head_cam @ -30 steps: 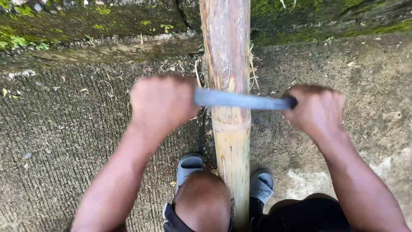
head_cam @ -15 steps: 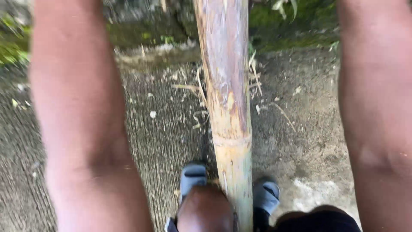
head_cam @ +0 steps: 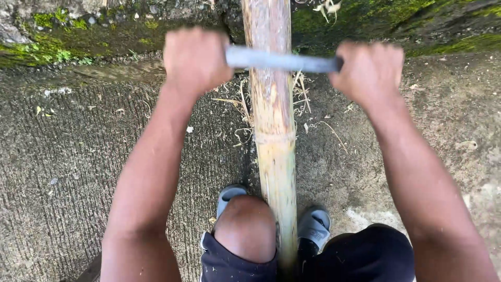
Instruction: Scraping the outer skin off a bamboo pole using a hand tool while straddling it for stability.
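Note:
A thick bamboo pole [head_cam: 272,130] runs from between my knees up to the top of the view, its skin partly scraped pale. A long grey blade [head_cam: 282,61] lies crosswise over the pole. My left hand [head_cam: 194,58] grips the blade's left end and my right hand [head_cam: 369,70] grips its right end, both fists closed. The blade rests on the pole near the top of the view. Both arms are stretched forward.
Rough concrete ground [head_cam: 78,172] lies under the pole, with thin bamboo shavings [head_cam: 245,117] scattered beside it. A mossy stone edge [head_cam: 62,36] runs along the top. My bare knee [head_cam: 245,227], dark shorts [head_cam: 360,256] and grey sandals [head_cam: 315,224] are at the bottom.
The hands and blade were lower on the pole a second ago, then swung out of view upward. Now they sit farther up the pole, near the mossy edge.

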